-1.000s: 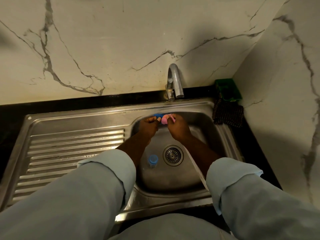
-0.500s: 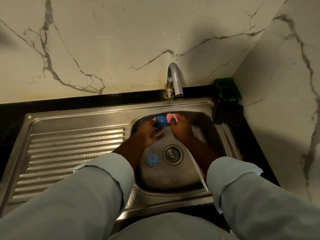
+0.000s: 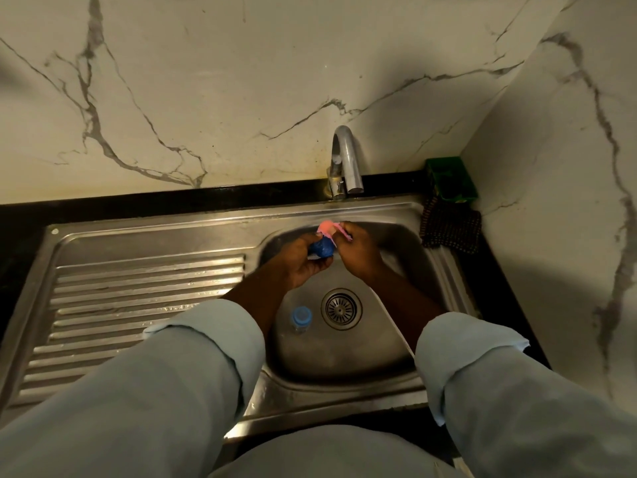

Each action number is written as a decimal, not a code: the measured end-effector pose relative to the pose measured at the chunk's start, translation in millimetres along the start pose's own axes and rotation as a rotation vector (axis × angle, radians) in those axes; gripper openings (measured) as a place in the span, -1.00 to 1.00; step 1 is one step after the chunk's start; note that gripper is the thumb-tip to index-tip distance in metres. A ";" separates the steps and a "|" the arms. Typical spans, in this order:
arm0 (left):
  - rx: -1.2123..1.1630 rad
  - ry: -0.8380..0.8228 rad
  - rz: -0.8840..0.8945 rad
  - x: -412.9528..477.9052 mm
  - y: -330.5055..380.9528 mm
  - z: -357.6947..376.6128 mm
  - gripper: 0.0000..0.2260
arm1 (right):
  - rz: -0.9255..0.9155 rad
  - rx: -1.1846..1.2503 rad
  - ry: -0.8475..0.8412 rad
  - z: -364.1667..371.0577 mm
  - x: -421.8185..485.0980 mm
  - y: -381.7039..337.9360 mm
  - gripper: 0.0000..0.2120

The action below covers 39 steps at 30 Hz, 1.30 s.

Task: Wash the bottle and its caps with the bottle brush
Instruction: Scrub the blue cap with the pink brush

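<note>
I see my left hand [image 3: 303, 260] clamped round the blue cap [image 3: 322, 249] and my right hand [image 3: 358, 251] pinching what looks like the pink brush [image 3: 327, 228], just above the cap, under the tap [image 3: 346, 160].

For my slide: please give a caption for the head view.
Left hand holds blue cap, right hand a pink piece, over sink.

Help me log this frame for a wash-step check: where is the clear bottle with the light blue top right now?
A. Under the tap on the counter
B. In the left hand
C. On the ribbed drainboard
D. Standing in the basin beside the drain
D: the bottle stands in the sink basin just left of the drain strainer, in neither hand.
</note>
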State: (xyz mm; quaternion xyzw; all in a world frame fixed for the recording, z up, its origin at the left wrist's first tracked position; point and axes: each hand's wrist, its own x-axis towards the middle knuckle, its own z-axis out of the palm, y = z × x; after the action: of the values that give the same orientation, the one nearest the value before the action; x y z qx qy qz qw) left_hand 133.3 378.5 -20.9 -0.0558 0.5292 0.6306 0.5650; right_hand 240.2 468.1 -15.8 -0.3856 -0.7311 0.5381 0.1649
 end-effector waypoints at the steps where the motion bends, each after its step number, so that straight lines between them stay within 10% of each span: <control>1: -0.008 0.012 0.018 1.1 -1.1 -2.1 -0.76 | 0.002 0.005 -0.004 1.0 1.3 -0.1 -0.78; 8: -0.030 0.087 0.040 7.3 -2.0 -16.5 -0.64 | 0.025 -0.137 0.128 -4.9 8.2 2.2 -0.69; 13: 0.034 0.026 0.022 9.5 8.0 -10.8 -0.68 | -0.166 -0.198 -0.211 -5.4 1.0 5.9 -0.76; 20: 0.572 0.005 0.097 11.8 19.9 -6.9 -0.60 | -0.523 -0.675 -0.320 -19.2 -0.7 24.2 -0.66; 24: 0.572 -0.032 0.089 12.3 23.6 -0.3 -0.69 | -0.422 -0.951 -0.310 -24.5 -0.7 18.8 -0.66; 28: 0.341 -0.074 0.102 12.8 27.1 4.4 -0.81 | -0.208 -0.421 -0.331 -14.0 -1.5 -0.3 -0.71; 32: 0.281 -0.140 0.122 8.3 29.6 5.2 -0.67 | 0.405 0.502 -0.338 -13.6 -7.3 -16.1 -0.62; 35: 0.299 -0.176 0.065 4.0 35.0 1.9 -0.64 | 0.493 0.636 -0.357 -8.8 -10.7 -7.3 -0.69; 39: 0.282 -0.062 -0.185 1.2 37.8 -6.4 -0.67 | -0.235 -0.262 -0.288 -7.2 -10.8 27.9 -0.83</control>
State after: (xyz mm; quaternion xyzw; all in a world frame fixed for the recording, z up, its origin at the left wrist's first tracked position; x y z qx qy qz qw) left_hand 100.3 382.1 -1.6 -0.0050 0.5873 0.4969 0.6388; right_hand 262.6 468.3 -36.8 -0.2349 -0.8508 0.4650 0.0688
